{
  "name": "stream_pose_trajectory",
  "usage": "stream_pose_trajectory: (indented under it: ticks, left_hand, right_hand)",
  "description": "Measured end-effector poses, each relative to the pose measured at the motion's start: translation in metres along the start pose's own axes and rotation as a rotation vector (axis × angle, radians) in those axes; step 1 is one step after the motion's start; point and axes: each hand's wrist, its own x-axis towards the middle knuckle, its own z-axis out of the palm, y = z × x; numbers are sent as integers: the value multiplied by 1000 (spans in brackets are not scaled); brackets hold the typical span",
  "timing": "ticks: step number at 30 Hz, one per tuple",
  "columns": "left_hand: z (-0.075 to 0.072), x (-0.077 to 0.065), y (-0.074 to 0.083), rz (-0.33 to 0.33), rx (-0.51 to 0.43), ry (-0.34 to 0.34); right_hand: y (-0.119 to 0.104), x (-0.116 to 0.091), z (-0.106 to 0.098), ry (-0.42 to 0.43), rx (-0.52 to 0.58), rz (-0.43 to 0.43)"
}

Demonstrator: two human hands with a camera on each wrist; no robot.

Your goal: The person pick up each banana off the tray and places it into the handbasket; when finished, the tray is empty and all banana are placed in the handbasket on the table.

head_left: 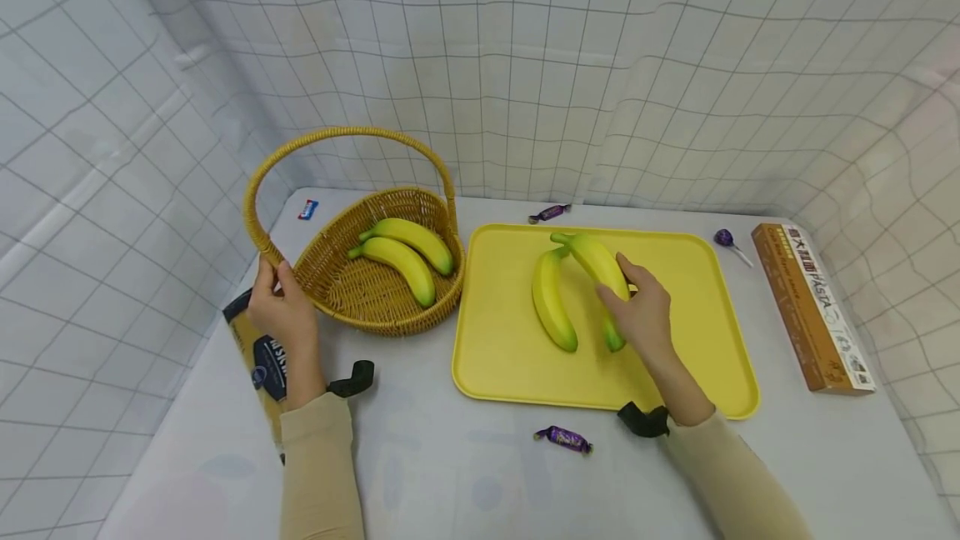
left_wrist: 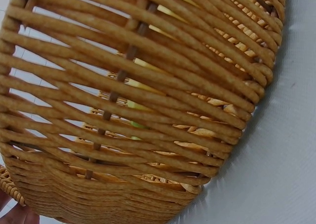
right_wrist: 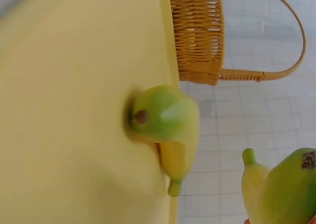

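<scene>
My left hand (head_left: pixel 285 307) pinches the lower left end of the tall handle on a wicker basket (head_left: pixel 360 319). Inside the basket lie two bananas, one (head_left: pixel 408 236) behind the other (head_left: pixel 397 265). Through the weave in the left wrist view, bits of yellow and green show. Over a yellow tray (head_left: pixel 495 357), my right hand (head_left: pixel 641 307) holds a banana (head_left: pixel 592 257), its fingers hiding part of it. Another banana (head_left: pixel 551 302) lies on the tray just left of it; the right wrist view shows this banana (right_wrist: pixel 168 115) end-on and the held one (right_wrist: pixel 284 189) at lower right.
Purple-wrapped candies lie behind the tray (head_left: pixel 551 212) and in front of it (head_left: pixel 566 439). A lollipop (head_left: pixel 725 238) and a pasta box (head_left: pixel 813 307) are at the right. At the left are a small blue-red packet (head_left: pixel 307 209) and a dark-and-gold package (head_left: pixel 258 357), partly under the left arm.
</scene>
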Motion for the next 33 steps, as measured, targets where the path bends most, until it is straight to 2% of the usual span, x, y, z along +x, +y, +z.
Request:
stream_pose_trajectory:
  ticks: [5, 11, 19, 25, 30, 33]
  left_hand:
    - [0, 1, -1, 14, 6, 1]
    - [2, 1, -5, 44, 19, -12]
    - [2, 2, -6, 44, 10, 14]
    - [-1, 0, -2, 21, -1, 8]
    - [-1, -1, 0, 20, 10, 11]
    - [0, 0, -1, 16, 25, 10]
  right_hand:
    - [-21, 7, 4, -38, 28, -75]
    - [-56, 11, 24, -156, 110, -159]
    - [-111, 17, 76, -320, 177, -258]
    - [-149, 24, 121, -371, 172, -303]
    - [-167, 31, 155, -406, 126, -332]
    - [-171, 35, 172, -416, 90, -302]
